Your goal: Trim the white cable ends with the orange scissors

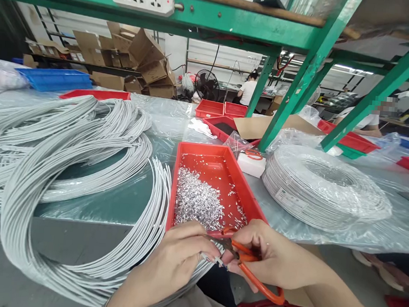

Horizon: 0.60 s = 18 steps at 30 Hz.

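My left hand (174, 258) pinches the end of a grey cable at the table's near edge. That cable belongs to a big bundle of grey cable loops (80, 181) curving over the left half of the table. My right hand (274, 260) grips orange-handled scissors (251, 272), whose blades meet the cable tip between my two hands. Just beyond my hands lies a red tray (190, 157) holding a heap of small grey cable scraps (196, 203).
A wrapped coil of grey cable (325, 188) lies at the right. A white box (251, 164) with another pair of orange scissors sits behind the tray. Green frame posts (296, 85) rise from the table. More red trays (219, 109) and a seated person (248, 88) are further back.
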Each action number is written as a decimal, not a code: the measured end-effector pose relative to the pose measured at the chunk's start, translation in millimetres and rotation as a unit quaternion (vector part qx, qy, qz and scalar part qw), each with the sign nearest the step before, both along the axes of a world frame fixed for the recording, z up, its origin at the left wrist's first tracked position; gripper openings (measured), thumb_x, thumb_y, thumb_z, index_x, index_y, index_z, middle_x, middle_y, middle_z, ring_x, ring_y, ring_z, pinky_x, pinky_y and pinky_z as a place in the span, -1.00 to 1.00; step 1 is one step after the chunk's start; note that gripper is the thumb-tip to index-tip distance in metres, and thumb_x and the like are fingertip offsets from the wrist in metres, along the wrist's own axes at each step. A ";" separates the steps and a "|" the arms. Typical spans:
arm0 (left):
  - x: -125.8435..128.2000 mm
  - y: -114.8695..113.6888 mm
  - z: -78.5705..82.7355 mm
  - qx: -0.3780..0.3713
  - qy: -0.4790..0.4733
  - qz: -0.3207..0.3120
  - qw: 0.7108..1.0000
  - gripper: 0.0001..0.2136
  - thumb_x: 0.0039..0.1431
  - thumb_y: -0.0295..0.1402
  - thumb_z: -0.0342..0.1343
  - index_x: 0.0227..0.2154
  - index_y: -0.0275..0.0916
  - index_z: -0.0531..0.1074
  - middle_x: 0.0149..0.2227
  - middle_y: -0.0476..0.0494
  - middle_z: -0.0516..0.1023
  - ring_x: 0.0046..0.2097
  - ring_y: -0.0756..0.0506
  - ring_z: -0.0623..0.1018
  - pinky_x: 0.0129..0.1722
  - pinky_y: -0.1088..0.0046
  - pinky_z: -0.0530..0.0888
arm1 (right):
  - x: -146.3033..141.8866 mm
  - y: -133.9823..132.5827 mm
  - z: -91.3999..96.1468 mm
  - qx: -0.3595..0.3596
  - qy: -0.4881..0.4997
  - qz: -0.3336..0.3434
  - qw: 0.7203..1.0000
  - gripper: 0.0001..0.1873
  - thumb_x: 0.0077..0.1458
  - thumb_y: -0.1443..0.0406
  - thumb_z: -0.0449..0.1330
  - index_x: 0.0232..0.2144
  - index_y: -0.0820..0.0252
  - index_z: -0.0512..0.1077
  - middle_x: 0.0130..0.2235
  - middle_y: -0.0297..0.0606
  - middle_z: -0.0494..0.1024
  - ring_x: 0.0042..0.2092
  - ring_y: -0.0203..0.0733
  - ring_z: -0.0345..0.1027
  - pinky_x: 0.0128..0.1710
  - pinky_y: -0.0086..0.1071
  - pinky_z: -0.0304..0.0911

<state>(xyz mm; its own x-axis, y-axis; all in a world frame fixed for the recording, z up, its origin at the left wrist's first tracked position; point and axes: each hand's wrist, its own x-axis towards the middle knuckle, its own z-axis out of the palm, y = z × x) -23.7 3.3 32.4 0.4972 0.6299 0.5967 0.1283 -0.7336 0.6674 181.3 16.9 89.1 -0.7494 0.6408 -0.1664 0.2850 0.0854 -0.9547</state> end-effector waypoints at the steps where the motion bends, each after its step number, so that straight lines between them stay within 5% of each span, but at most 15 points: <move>1: 0.1 -0.3 0.6 0.000 0.000 -0.006 1.000 -0.70 0.16 -0.68 -0.13 -0.29 -0.24 0.45 -0.42 -0.08 0.39 -0.38 -0.01 0.40 -0.41 0.51 0.33 | 0.3 0.0 1.2 0.007 -0.009 0.008 1.000 -0.62 0.03 0.38 0.14 -0.71 0.16 0.08 -0.65 -0.56 -0.06 -0.61 -0.45 -0.20 -0.70 -0.54 -0.15; 9: 2.1 -0.1 1.2 -0.031 0.034 -0.010 0.999 -0.73 0.12 -0.71 -0.09 -0.36 -0.27 0.43 -0.40 -0.09 0.39 -0.35 -0.02 0.40 -0.38 0.52 0.31 | -2.4 -4.3 6.4 0.117 -0.054 0.020 0.991 -0.66 -0.09 0.55 0.08 -0.68 0.17 0.04 -0.63 -0.56 -0.08 -0.58 -0.41 -0.21 -0.63 -0.48 -0.19; 15: 4.8 2.1 0.7 -0.060 0.027 0.001 0.998 -0.81 0.19 -0.60 -0.05 -0.43 -0.27 0.41 -0.45 -0.04 0.35 -0.43 0.02 0.36 -0.45 0.55 0.27 | -7.7 -19.5 14.0 0.303 -0.180 -0.009 0.936 -0.69 -0.20 0.59 0.03 -0.60 0.14 0.01 -0.59 -0.52 0.09 -0.55 -0.39 -0.03 -0.54 -0.47 -0.13; 18: 5.8 4.6 -3.8 -0.075 0.000 0.006 0.997 -0.80 0.16 -0.64 -0.05 -0.42 -0.28 0.42 -0.46 -0.05 0.35 -0.44 0.01 0.37 -0.47 0.54 0.28 | -9.4 -21.5 9.1 0.339 -0.181 -0.036 0.923 -0.70 -0.17 0.57 0.03 -0.59 0.13 0.01 -0.60 -0.52 0.08 -0.55 -0.38 -0.03 -0.55 -0.46 -0.14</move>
<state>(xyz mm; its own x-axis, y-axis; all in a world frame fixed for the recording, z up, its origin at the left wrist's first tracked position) -17.9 7.9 28.6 0.4898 0.7177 0.4949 0.1362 -0.6237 0.7697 171.8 -4.6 98.2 -0.6753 0.7351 0.0592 0.6025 0.5962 -0.5305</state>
